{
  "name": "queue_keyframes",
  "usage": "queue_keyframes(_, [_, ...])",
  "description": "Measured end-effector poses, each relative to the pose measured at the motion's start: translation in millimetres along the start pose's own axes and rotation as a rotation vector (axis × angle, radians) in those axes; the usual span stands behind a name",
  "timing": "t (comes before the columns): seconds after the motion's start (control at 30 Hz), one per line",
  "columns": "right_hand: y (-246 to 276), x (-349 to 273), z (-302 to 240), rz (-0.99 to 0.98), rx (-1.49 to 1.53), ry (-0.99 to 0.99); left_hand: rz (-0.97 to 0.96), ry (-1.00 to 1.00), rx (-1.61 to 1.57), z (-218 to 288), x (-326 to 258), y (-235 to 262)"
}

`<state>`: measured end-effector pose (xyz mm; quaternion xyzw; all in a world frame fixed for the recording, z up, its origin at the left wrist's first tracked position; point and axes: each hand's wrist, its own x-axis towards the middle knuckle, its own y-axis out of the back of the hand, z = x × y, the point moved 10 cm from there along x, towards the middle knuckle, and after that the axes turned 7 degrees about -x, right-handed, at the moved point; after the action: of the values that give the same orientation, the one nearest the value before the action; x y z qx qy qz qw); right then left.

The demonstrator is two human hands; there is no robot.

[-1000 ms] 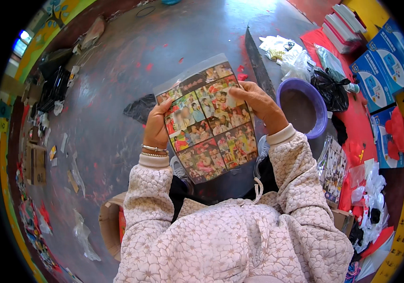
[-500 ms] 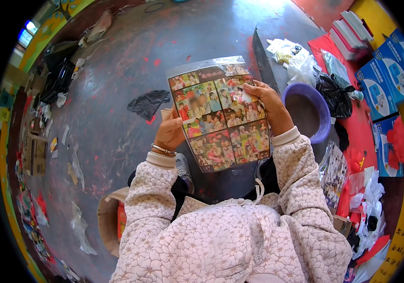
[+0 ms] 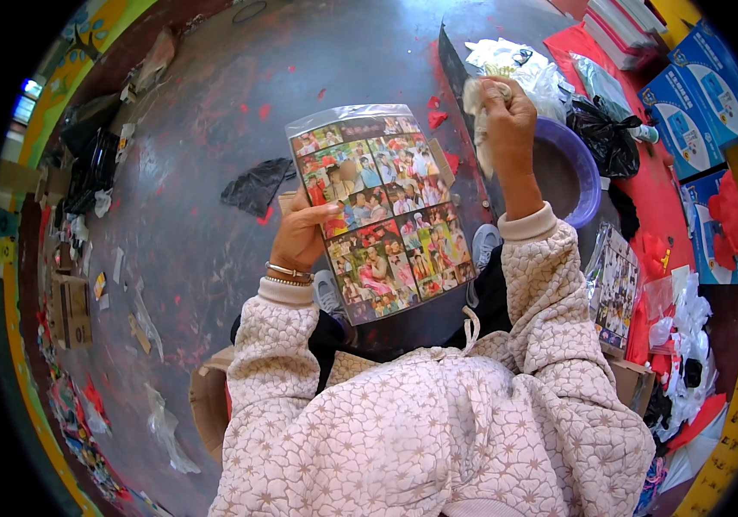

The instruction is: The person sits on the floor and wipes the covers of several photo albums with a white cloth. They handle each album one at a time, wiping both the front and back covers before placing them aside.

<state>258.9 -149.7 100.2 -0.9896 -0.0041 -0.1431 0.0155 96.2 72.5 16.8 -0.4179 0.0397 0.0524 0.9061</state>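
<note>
My left hand (image 3: 298, 231) is closed on the left edge of a photo collage sheet (image 3: 390, 215), its thumb on the front. The sheet is covered in many small colour pictures and has a clear plastic margin along its far edge. It is tilted over my lap and feet. Bits of brown cardboard peek out behind it at both sides. Raised to the right of the sheet and apart from it, my right hand (image 3: 511, 121) grips a crumpled beige cloth (image 3: 477, 121). The fingers are wrapped around the cloth.
A purple basin (image 3: 588, 181) stands at the right, beside a black plastic bag (image 3: 603, 142) and white bags (image 3: 520, 73). Blue boxes (image 3: 688, 116) line the right wall. Another photo sheet (image 3: 614, 289) lies near my right elbow. A cardboard box (image 3: 208, 398) sits by my left forearm.
My right hand has let go of the sheet's right edge and moved up and away, now with the beige cloth in it. The sheet has shifted slightly left, still in my left hand.
</note>
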Motion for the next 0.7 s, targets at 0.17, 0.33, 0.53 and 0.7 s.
queue_keyframes(0.17, [-98.2, -51.4, -30.2, -0.258, -0.399, 0.593, -0.081, 0.115, 0.034, -19.7, 6.8, -13.5])
queue_keyframes(0.33, [-158.6, -141.3, -34.1, -0.710, -0.268, 0.678, 0.041, 0.093, -0.020, -40.4, 9.5, 25.5])
queue_keyframes(0.53, [-99.2, -65.9, 15.6, -0.590, -0.414, 0.375, 0.017, -0.031, 0.132, 2.4, -2.5, -1.4])
queue_keyframes(0.7, [-15.5, -24.1, 75.2, -0.349, -0.022, -0.462, -0.059, -0.102, -0.125, 27.6, -6.9, 5.9])
